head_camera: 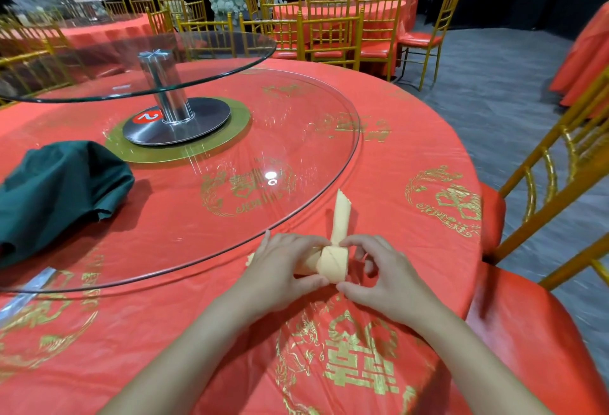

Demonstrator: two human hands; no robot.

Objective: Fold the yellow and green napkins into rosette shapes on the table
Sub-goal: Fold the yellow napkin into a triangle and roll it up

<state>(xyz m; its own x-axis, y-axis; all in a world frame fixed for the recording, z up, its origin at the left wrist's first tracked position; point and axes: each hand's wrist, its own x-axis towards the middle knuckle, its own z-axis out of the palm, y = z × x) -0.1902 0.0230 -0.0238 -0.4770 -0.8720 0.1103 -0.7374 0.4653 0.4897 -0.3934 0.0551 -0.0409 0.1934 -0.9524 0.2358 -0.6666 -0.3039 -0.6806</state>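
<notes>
The yellow napkin [333, 261] lies on the red tablecloth [412, 164] near the front edge, rolled into a tight band with one pointed tail standing up and away from me. My left hand [283, 266] grips the roll from the left, thumb under it. My right hand [379, 276] pinches the roll's right side between thumb and forefinger. The green napkin [56, 190] sits crumpled in a loose heap on the glass at the far left, away from both hands.
A large glass turntable [296, 138] covers the table's middle, with a smaller raised glass disc [211, 52] on a metal post. A gold chair [553, 184] with a red seat stands close at my right. More tables and chairs fill the hall behind.
</notes>
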